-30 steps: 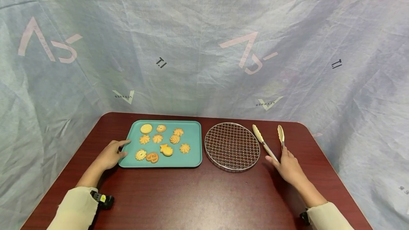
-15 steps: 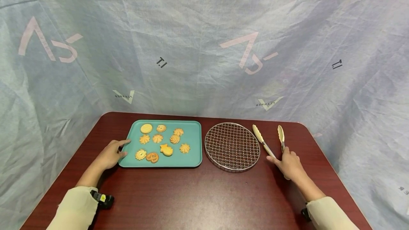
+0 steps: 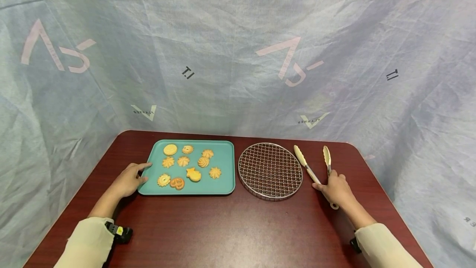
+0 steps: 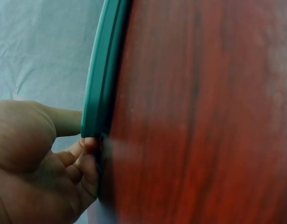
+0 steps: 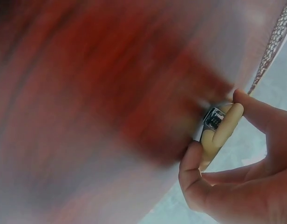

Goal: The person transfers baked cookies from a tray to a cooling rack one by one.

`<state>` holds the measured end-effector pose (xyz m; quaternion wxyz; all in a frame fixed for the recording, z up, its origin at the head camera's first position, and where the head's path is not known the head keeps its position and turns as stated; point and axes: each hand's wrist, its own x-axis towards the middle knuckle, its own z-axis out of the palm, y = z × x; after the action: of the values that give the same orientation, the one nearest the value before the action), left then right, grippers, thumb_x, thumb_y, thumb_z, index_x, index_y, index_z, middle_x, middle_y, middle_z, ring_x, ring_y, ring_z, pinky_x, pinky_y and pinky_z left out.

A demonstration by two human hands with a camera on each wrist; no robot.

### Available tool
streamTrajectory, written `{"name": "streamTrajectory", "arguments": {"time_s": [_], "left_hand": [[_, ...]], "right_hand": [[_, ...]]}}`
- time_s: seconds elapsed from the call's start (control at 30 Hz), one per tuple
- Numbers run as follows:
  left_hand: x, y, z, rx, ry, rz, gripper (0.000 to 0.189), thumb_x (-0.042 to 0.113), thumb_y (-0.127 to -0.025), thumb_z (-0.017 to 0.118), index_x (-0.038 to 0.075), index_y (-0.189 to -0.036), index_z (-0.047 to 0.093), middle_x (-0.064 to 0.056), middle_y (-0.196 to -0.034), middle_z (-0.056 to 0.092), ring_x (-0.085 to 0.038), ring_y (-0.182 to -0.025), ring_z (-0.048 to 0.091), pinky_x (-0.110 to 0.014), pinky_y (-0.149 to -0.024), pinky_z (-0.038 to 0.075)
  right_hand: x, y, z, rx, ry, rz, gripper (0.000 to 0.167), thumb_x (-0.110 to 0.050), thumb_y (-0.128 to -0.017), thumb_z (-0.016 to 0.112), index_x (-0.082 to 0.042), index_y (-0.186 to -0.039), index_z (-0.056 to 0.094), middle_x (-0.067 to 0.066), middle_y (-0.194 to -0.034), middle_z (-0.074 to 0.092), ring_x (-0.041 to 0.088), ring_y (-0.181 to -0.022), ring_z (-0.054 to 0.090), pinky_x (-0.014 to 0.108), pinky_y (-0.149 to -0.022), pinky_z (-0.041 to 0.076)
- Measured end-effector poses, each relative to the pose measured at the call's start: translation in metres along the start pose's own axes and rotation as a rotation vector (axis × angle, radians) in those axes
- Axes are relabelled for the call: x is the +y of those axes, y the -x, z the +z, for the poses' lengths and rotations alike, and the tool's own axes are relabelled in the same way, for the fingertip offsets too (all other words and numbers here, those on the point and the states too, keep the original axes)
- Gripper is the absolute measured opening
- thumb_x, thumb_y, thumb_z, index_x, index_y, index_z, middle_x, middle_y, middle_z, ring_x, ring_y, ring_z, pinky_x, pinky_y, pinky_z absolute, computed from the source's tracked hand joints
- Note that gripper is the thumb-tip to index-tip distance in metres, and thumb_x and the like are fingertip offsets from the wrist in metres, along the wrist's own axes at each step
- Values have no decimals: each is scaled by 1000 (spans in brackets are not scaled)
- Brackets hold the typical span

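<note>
A teal tray bearing several cookies lies on the left of the table. My left hand grips its left edge; in the left wrist view the thumb reaches over the rim and the other fingers curl against the outer side. On the right, my right hand holds a pair of tongs between thumb and fingers. The tongs' two cream tips are spread apart and point away from me. In the right wrist view the cream end of the tongs shows between thumb and fingers.
A round wire rack stands between the tray and the tongs, close to the tray's right edge. Everything lies on a dark red wooden table. A pale printed cloth hangs behind and at both sides.
My right hand has shifted slightly on the tongs, and their near end now shows below it. The tongs' tips, the tray and my left hand look unmoved.
</note>
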<state>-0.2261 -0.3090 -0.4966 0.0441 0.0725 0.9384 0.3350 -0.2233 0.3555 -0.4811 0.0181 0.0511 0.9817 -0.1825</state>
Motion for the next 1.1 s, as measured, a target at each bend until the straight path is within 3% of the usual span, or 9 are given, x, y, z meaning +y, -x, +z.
{"name": "streamTrajectory", "arguments": {"time_s": [0.33, 0.6, 0.87, 1.1], "left_hand": [[0, 1, 0, 6, -2, 9, 53, -2, -100, 62, -12, -149, 45, -37, -126, 45, -23, -75, 47, -36, -62, 42], [1, 1, -1, 6, -6, 10, 53, -2, -99, 62, -12, -148, 45, -36, -124, 46, -23, -75, 47, -36, -63, 42], [1, 1, -1, 3, -8, 5, 52, -2, -100, 62, -12, -148, 45, -37, -126, 45, -24, -75, 48, -35, -63, 43], [-1, 1, 0, 4, -8, 5, 52, -2, -100, 62, -12, -148, 46, -36, -124, 45, -23, -75, 48, -34, -63, 43]], "right_hand": [[2, -1, -7, -16, -86, -18, 62, -35, -91, 79, 18, -107, 53, 31, -90, 59, 39, -80, 61, 50, -69, 53], [6, -4, -12, -63, -146, 17, 62, -38, -90, 77, 15, -110, 52, 27, -90, 63, 33, -75, 61, 45, -66, 52], [6, -1, -15, -135, -484, 120, 77, -21, -94, 72, 20, -141, 28, 29, -97, 57, 25, -66, 68, 40, -58, 60], [8, -3, -17, -144, -489, 112, 82, -19, -93, 71, 18, -146, 21, 18, -79, 59, 19, -56, 61, 34, -52, 54]]}}
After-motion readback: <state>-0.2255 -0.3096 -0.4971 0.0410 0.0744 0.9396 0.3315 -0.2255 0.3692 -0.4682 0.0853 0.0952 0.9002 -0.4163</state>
